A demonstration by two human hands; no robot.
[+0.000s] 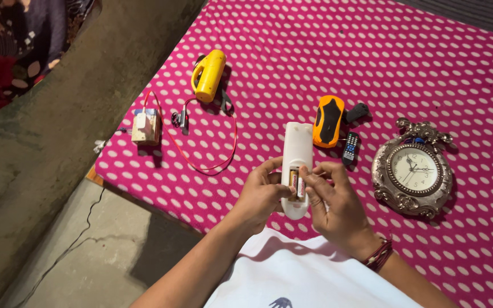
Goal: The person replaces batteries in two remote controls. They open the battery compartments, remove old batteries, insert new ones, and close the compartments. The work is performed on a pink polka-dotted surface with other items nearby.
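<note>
Pink polka-dot bed cover (372,63) underneath, and over its near edge the left hand (261,197) is wrapped round a white remote (297,149) with its back compartment open, batteries (296,185) sitting inside, while the right hand (332,202) pinches fingertips on them.

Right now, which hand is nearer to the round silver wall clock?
Right. The right hand is beside the round silver wall clock; the left hand is farther, beyond the white remote.
</note>
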